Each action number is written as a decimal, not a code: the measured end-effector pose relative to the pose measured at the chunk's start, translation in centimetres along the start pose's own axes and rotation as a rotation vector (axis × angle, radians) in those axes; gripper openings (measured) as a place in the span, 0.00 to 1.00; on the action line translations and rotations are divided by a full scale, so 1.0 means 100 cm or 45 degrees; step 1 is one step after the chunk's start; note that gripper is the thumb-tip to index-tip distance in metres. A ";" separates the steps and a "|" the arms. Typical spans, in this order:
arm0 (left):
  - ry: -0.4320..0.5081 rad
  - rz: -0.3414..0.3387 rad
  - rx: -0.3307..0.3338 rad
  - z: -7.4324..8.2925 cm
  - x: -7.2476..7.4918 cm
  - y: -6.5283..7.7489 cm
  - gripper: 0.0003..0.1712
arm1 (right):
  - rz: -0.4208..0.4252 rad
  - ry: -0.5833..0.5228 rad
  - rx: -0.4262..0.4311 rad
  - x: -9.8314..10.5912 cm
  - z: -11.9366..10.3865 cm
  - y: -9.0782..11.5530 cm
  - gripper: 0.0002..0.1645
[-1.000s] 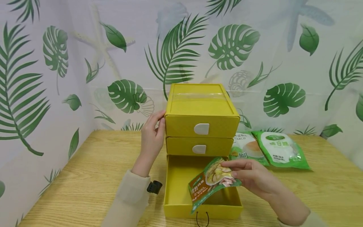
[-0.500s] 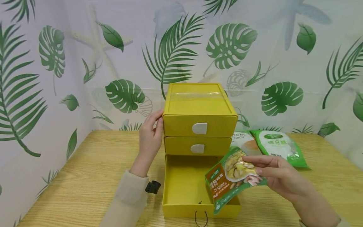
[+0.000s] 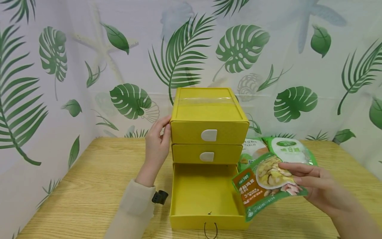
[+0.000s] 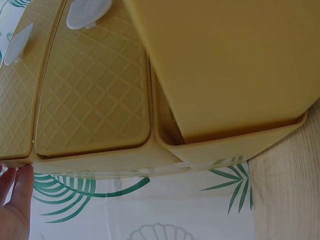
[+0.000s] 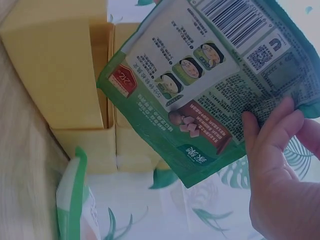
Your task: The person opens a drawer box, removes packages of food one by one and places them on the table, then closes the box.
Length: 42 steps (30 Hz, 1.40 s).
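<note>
A green and brown food packet [image 3: 265, 182] with a picture of a soup bowl is pinched in my right hand [image 3: 322, 189], held in the air at the drawer's right side. The right wrist view shows the packet's printed back [image 5: 210, 95], with fingers behind and against it. My left hand [image 3: 158, 142] rests against the left side of the yellow drawer cabinet [image 3: 209, 109], its fingertips by the top drawer. The bottom drawer [image 3: 206, 192] is pulled out, with a black loop at its front. In the left wrist view, fingers [image 4: 22, 192] touch the cabinet's edge.
Two white and green bags lie right of the cabinet: a starch bag [image 3: 252, 146] and another white bag [image 3: 287, 149], partly hidden by the packet and hand. The upper two drawers, with white tabs [image 3: 209, 135], are closed. A wooden table [image 3: 98, 186] lies beneath; a leaf-patterned sheet stands behind.
My right hand has carried the packet from over the pulled-out drawer to the right, toward the white bags. The left hand stays against the cabinet.
</note>
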<state>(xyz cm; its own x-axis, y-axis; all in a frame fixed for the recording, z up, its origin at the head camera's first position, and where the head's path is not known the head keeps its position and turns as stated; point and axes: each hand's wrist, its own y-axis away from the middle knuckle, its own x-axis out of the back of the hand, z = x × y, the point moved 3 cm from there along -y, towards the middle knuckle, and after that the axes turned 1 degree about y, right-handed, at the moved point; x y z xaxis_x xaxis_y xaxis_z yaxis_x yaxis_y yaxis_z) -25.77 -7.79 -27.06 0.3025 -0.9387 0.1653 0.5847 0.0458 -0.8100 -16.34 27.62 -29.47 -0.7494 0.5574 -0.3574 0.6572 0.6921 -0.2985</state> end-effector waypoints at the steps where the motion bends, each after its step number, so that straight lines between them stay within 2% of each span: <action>1: 0.000 -0.001 0.000 0.000 0.000 0.000 0.14 | 0.008 -0.014 -0.005 0.001 -0.001 0.002 0.33; 6: 0.001 -0.006 0.006 -0.001 -0.001 0.001 0.14 | 0.023 -0.116 -0.046 0.006 -0.003 0.011 0.32; 13: -0.023 0.003 0.021 -0.003 0.000 0.002 0.14 | 0.072 -0.078 -0.040 0.014 -0.003 0.018 0.33; 20: -0.002 0.001 0.020 -0.003 0.000 0.004 0.14 | 0.064 -0.125 -0.034 0.018 -0.006 0.023 0.33; 30: -0.002 0.007 -0.005 -0.001 -0.001 0.001 0.14 | 0.104 -0.105 -0.034 0.023 -0.015 0.030 0.34; 33: 0.004 0.009 -0.009 -0.001 0.000 0.000 0.14 | 0.108 -0.014 -0.031 0.024 -0.014 0.030 0.34; 37: 0.002 0.002 -0.006 -0.001 0.000 0.000 0.14 | 0.122 0.276 -0.044 0.025 -0.009 0.029 0.32; 40: 0.003 0.002 -0.001 0.000 -0.001 0.000 0.14 | 0.168 0.489 -0.105 0.027 -0.005 0.029 0.30; 42: 0.005 0.003 0.001 0.000 -0.001 0.000 0.14 | 0.182 0.553 -0.155 0.028 -0.003 0.028 0.29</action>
<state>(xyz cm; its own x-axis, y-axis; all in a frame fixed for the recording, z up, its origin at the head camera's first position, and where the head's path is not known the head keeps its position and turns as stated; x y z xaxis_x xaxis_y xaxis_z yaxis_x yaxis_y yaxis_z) -25.78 -7.73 -27.12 0.3010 -0.9399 0.1610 0.5842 0.0483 -0.8102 -16.62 31.31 -31.07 -0.6338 0.7731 0.0237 0.7613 0.6289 -0.1580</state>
